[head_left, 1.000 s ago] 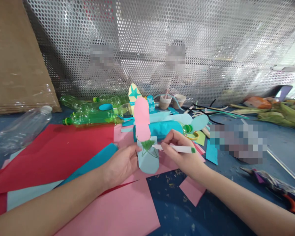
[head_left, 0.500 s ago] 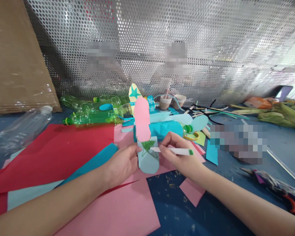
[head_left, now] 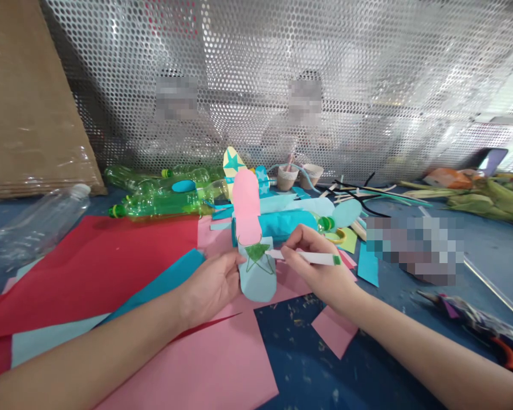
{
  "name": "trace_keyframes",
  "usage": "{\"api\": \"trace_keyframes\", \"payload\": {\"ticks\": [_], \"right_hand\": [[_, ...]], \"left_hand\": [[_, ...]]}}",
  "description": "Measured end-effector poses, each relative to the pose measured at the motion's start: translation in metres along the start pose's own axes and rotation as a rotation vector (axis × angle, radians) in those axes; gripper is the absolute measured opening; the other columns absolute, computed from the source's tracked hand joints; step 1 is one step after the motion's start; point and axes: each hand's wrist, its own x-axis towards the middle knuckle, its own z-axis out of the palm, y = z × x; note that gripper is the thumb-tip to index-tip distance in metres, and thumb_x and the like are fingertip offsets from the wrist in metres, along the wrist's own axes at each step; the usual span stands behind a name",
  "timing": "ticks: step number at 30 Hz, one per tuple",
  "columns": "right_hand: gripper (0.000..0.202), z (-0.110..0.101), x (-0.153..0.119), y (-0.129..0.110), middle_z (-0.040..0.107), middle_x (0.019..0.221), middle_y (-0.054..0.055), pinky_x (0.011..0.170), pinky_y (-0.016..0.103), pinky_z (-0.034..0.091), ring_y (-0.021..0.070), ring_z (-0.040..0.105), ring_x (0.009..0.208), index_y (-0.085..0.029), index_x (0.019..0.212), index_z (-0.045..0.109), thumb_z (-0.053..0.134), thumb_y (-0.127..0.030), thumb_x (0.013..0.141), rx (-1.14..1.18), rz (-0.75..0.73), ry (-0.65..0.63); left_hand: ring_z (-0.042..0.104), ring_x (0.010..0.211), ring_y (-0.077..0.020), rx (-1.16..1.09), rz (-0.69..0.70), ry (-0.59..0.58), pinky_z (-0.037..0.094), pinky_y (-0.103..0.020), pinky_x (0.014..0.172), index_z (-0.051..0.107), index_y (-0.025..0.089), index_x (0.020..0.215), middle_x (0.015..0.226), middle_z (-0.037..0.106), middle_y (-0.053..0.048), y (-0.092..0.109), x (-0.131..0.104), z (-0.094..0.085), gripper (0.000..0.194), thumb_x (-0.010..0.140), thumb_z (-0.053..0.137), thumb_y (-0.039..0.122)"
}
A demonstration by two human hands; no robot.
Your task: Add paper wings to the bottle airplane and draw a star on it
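My right hand [head_left: 318,259] grips a white felt-tip marker [head_left: 320,258] with a green end, its tip at the upper right of a green star drawing [head_left: 256,257]. The star's upper part is coloured in, while its lower points are only outlined. It lies on a light blue rounded paper strip [head_left: 259,287], whose left edge my left hand [head_left: 214,282] pinches between thumb and fingers. A pink rounded paper piece [head_left: 247,199] adjoins the strip's far end and crosses a bottle wrapped in blue paper [head_left: 288,225]. The bottle's green cap points right, beside a pale blue paper oval [head_left: 347,213].
Red paper [head_left: 154,250] and pink paper [head_left: 205,364] spread across the blue table. Green plastic bottles [head_left: 166,202] lie behind, with a clear bottle [head_left: 38,222] at left. Two small pots [head_left: 287,177] stand near the perforated metal wall. Orange-handled scissors [head_left: 511,356] lie at right.
The marker tip has moved slightly up and right along the star, with my right hand shifting along. The green fill looks a little different at its right side. My left hand stays put.
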Motion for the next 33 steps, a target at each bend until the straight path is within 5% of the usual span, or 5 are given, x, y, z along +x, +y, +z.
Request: {"api": "trace_keyframes", "payload": {"ticks": [33], "right_hand": [[0.014, 0.0005, 0.0009, -0.0015, 0.050, 0.059, -0.005, 0.047, 0.024, 0.032, 0.0108, 0.042, 0.052, -0.023, 0.067, 0.045, 0.055, -0.022, 0.077, -0.007, -0.018, 0.004]], "left_hand": [[0.061, 0.113, -0.0260, 0.016, 0.020, -0.061, 0.044, -0.038, 0.101, 0.071, 0.013, 0.092, 0.101, 0.074, -0.008, 0.0003, -0.0012, -0.0018, 0.024, 0.081, 0.050, 0.007]]}}
